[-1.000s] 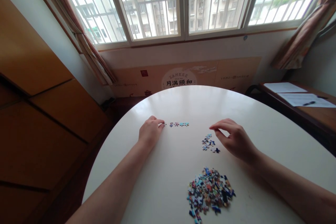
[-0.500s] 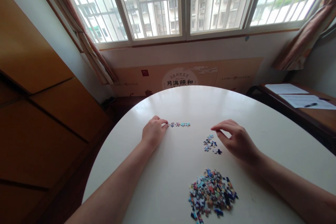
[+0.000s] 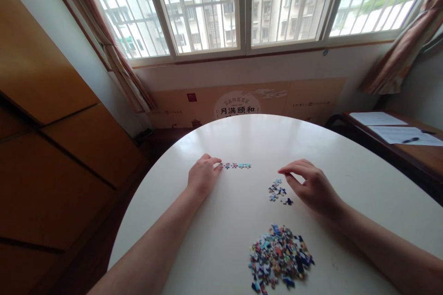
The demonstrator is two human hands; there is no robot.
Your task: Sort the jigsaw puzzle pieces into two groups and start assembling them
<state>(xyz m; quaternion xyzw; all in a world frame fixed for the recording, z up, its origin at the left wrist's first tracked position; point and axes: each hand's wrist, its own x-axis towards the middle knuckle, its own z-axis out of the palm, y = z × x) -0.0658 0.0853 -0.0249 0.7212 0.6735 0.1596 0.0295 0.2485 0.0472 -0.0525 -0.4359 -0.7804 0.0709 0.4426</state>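
I've got a glossy white round table (image 3: 221,221) under both hands; beyond them, a barred window (image 3: 207,9) and a printed panel (image 3: 311,92), a brown cabinet (image 3: 44,170) off left of the left hand (image 3: 204,173), a side table (image 3: 408,150) beyond the right hand (image 3: 311,182). Counting now: two paper sheets (image 3: 401,134) on that side table, two curtains (image 3: 119,62), and a row of pieces (image 3: 241,165), five as far as I can see, running right from the left hand, whose thumb and index finger pinch the end piece (image 3: 222,166). The right hand is half curled, fingertips nearly meeting, and I can't tell if it holds anything; just left of it, one small cluster (image 3: 273,197), and on the near side of both hands, one big puzzle pile (image 3: 278,256), too jumbled to count
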